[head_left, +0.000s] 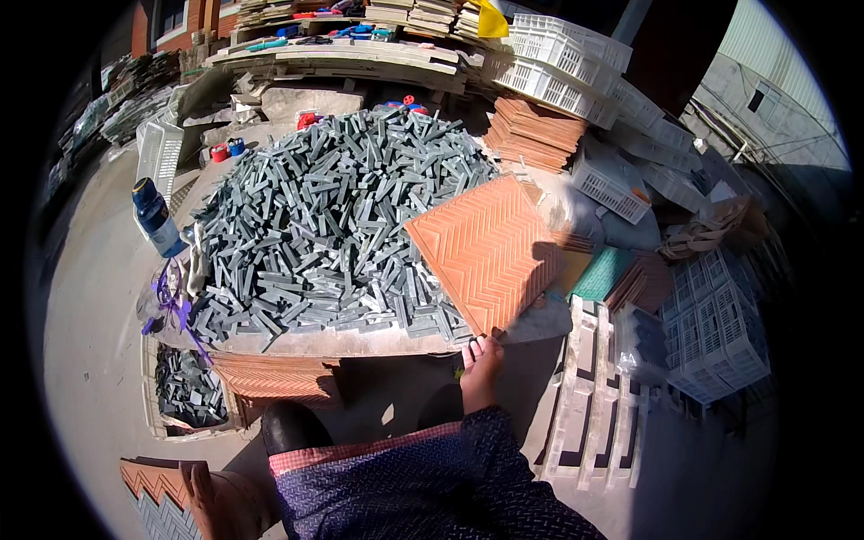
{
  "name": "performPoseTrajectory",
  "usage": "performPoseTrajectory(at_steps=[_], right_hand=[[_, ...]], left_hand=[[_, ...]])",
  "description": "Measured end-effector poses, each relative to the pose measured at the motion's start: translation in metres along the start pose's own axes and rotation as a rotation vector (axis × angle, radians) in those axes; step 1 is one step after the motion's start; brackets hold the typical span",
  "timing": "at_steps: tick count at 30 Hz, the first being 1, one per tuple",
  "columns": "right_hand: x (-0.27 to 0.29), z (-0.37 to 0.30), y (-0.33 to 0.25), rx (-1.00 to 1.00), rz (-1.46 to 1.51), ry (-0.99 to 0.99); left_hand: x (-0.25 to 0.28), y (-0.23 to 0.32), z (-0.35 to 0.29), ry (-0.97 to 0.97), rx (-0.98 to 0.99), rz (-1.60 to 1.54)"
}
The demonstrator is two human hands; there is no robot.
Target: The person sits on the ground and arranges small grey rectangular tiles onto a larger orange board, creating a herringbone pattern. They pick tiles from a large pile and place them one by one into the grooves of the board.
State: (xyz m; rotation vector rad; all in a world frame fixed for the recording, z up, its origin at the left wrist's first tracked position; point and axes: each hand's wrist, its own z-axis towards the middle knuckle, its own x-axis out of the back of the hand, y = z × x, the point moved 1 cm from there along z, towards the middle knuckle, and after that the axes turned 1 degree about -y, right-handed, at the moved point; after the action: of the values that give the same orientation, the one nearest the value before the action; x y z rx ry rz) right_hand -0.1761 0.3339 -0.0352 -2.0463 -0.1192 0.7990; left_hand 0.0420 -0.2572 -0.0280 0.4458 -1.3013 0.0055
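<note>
My right hand [481,367] pinches the near corner of an orange herringbone mould tray [486,252]. The tray's grooves hold no strips, and it lies tilted over the right side of a big heap of grey stone strips [333,216]. Low at the left, my left hand [225,504] grips the right edge of a second orange tray [148,477]. Grey strips fill that tray's nearer part in a zigzag pattern, while its far part shows bare orange. The picture's lower edge cuts off some of this second tray.
The heap lies on a low table [378,342]. A blue bottle [156,219] and purple ties [171,292] are at its left. Below stand a crate of strips [189,387] and stacked orange trays [279,378]. Right: a white pallet [594,396] and white crates [720,324].
</note>
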Motion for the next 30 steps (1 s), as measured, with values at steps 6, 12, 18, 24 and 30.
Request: performPoseTrajectory(at_steps=[6, 12, 18, 24, 30], right_hand=[[0.039, 0.058, 0.001, 0.103, -0.435, 0.032], [0.032, 0.094, -0.016, -0.064, -0.451, -0.252], [0.000, 0.082, -0.064, 0.550, -0.205, -0.270], [-0.023, 0.039, -0.098, 0.829, -1.069, -0.420], [0.057, -0.033, -0.103, 0.050, -0.020, -0.595]], left_hand=[[0.012, 0.092, -0.036, -0.069, -0.136, -0.213], [0.009, 0.144, -0.063, -0.257, -0.253, -0.349], [-0.003, 0.165, -0.065, -0.359, -0.254, -0.459], [-0.013, 0.154, -0.063, -0.430, -0.191, -0.583], [-0.029, 0.182, -0.035, -0.591, -0.076, -1.076]])
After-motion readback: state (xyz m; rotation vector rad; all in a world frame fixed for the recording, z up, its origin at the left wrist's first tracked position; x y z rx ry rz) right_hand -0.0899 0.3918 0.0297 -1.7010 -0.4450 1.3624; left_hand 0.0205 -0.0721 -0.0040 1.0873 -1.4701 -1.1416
